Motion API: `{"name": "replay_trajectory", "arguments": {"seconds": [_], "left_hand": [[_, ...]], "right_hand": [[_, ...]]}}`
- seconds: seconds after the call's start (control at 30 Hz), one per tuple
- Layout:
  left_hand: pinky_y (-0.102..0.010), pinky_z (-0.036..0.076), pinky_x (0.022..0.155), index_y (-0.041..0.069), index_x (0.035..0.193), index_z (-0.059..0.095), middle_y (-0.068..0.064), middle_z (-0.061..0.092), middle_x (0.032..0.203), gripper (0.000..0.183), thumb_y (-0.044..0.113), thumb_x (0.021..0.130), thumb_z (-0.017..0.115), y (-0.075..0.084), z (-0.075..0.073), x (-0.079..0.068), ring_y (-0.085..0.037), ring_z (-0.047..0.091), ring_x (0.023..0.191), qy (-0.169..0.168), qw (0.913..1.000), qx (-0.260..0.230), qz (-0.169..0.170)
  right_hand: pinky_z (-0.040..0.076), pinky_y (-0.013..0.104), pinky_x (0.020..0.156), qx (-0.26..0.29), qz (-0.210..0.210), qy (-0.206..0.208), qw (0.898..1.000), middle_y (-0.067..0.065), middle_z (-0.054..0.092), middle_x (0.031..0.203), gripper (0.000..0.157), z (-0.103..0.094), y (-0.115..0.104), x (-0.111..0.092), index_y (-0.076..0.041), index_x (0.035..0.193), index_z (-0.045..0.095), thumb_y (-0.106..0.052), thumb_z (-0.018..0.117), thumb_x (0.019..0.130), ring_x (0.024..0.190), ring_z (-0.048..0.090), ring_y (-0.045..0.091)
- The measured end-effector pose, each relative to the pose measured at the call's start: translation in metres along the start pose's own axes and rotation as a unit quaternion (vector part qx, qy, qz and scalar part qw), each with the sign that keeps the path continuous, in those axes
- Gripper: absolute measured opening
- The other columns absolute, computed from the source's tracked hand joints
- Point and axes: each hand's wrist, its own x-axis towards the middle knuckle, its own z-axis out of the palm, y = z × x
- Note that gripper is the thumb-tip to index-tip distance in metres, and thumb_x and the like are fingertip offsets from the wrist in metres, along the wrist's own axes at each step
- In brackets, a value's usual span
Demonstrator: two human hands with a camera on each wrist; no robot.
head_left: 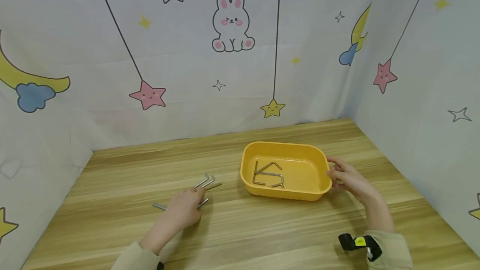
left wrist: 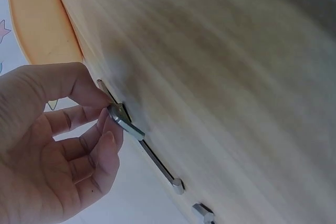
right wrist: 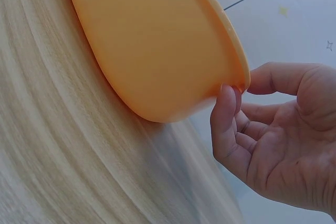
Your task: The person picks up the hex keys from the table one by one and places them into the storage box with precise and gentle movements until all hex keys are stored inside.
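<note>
In the left wrist view, the thumb and fingertips of my left hand (head_left: 184,207) pinch an L-shaped metal hex key (left wrist: 126,122) just above the wooden table. More hex keys (head_left: 201,181) lie around that hand, some partly hidden beneath it. To their right stands a yellow plastic tray (head_left: 288,194) holding several hex keys (head_left: 271,174) toward its left side. My right hand (head_left: 350,180) grips the tray's right end, thumb and fingers pinched on the rim, as the right wrist view shows closely.
The wooden table (head_left: 240,236) runs up to a white printed cloth (head_left: 195,53) at the back, with more cloth on both sides. A dark strap with a yellow label (head_left: 360,241) sits at the right sleeve.
</note>
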Motion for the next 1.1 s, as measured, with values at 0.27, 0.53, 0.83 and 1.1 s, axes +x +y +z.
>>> {"name": "replay_trajectory", "arguments": {"seconds": [0.27,0.53,0.83,1.1], "left_hand": [[-0.027,0.031,0.047,0.013,0.074,0.050,0.001,0.049,0.068,0.026,-0.006,0.066,0.065,0.001,-0.003,-0.003,-0.013,0.040,0.058,-0.002,1.0000,0.001,-0.002],[-0.026,0.030,0.048,0.014,0.072,0.048,0.004,0.045,0.068,0.027,-0.006,0.064,0.065,0.002,-0.005,-0.003,-0.011,0.039,0.059,0.002,1.0000,0.003,0.004],[-0.023,0.028,0.048,0.014,0.071,0.049,0.006,0.043,0.067,0.026,-0.004,0.068,0.067,0.008,-0.009,-0.002,-0.010,0.037,0.058,0.001,1.0000,-0.002,0.008],[-0.022,0.028,0.048,0.014,0.071,0.050,0.007,0.044,0.068,0.024,-0.004,0.069,0.066,0.013,-0.013,0.000,-0.009,0.037,0.059,0.009,0.9998,-0.013,0.009]], "right_hand": [[0.056,0.035,0.072,0.003,-0.003,-0.003,1.000,0.005,0.046,0.089,0.071,0.000,0.001,0.000,0.001,0.152,0.010,-0.014,0.050,0.096,0.071,0.051,0.010],[0.056,0.034,0.072,-0.003,0.001,0.000,1.000,0.004,0.045,0.088,0.070,0.000,0.000,0.000,0.001,0.152,0.010,-0.014,0.049,0.096,0.071,0.050,0.009],[0.056,0.034,0.072,-0.002,0.002,0.001,1.000,0.003,0.046,0.087,0.069,0.000,-0.001,0.000,0.001,0.152,0.011,-0.014,0.049,0.097,0.070,0.050,0.008],[0.056,0.033,0.072,-0.001,0.004,0.001,1.000,0.004,0.046,0.089,0.070,0.001,-0.001,0.000,0.001,0.152,0.010,-0.015,0.050,0.097,0.071,0.051,0.009]]}}
